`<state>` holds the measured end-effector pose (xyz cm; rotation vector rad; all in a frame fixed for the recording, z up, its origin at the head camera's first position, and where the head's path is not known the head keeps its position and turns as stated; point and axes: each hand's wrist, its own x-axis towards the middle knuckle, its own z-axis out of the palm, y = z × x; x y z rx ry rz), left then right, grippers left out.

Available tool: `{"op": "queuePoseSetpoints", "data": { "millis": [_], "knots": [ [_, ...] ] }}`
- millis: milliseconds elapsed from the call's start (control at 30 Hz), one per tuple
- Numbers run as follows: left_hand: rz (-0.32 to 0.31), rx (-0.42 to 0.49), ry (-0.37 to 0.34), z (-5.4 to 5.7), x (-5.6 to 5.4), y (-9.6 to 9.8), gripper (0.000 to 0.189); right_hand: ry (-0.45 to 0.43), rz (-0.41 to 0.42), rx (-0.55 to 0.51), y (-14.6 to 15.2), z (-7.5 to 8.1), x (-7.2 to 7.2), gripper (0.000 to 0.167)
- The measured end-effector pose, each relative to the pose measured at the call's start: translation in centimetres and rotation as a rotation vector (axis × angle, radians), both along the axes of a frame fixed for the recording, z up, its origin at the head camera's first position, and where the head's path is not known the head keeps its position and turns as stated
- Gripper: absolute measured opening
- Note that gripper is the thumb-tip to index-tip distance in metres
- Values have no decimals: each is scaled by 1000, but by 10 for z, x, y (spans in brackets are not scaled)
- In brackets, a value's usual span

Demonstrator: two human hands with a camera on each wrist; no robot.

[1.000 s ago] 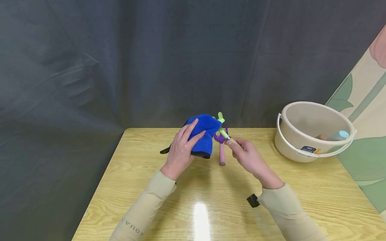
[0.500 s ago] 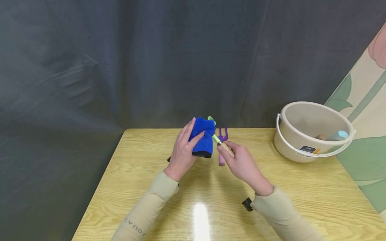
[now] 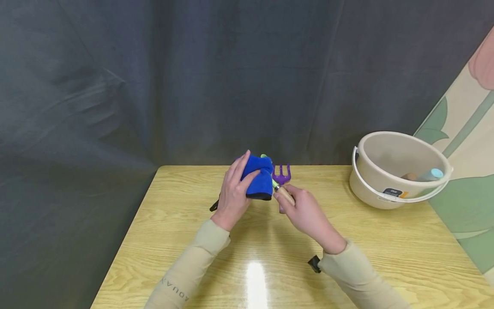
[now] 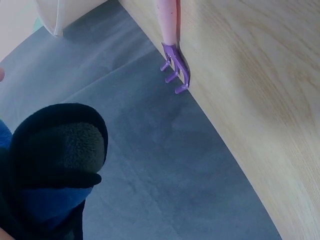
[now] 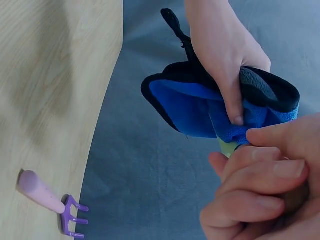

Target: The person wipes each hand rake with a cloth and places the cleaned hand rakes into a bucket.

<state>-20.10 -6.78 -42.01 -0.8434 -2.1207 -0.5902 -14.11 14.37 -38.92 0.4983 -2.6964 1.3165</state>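
Note:
My left hand [image 3: 233, 195] holds a blue cloth [image 3: 260, 182] with black edging, folded around the head of a green garden hand tool. In the right wrist view, the left thumb presses the cloth [image 5: 192, 110] just above the tool's green neck [image 5: 227, 146]. My right hand [image 3: 308, 212] grips the tool's wooden handle [image 3: 286, 195], fingers curled round it. Most of the green head is hidden by the cloth; a small green tip [image 3: 264, 156] shows above it. A purple hand fork [image 3: 282, 177] with a pink handle [image 4: 167, 20] lies on the table behind the right hand.
A beige bucket [image 3: 364, 186] with a white bail handle stands at the right, a brown handle end [image 3: 409, 176] and a light blue one [image 3: 432, 174] inside. A dark curtain [image 3: 247, 86] hangs behind the wooden table [image 3: 173, 227]. A black strap [image 3: 214, 206] dangles by the left hand.
My right hand has moved left and a little nearer, bringing the tool's handle with it. More of the green head is now under the cloth, and more of the purple fork's prongs shows.

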Motion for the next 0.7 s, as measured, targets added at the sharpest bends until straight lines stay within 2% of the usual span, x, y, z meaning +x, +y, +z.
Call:
{"op": "queuePoseSetpoints", "data": {
  "millis": [233,467,567,700],
  "knots": [
    [29,-5,37,2,1,1,53,-17,7,0,-2,0,1,28],
    [27,-7,29,7,1,1,54,-37,30,9,2,0,0,25],
    [33,33,28,13,-1,0,55,-58,69,44,4,-2,0,23],
    [48,98,29,24,-7,-3,64,-140,131,53,4,-9,4,25]
  ]
}}
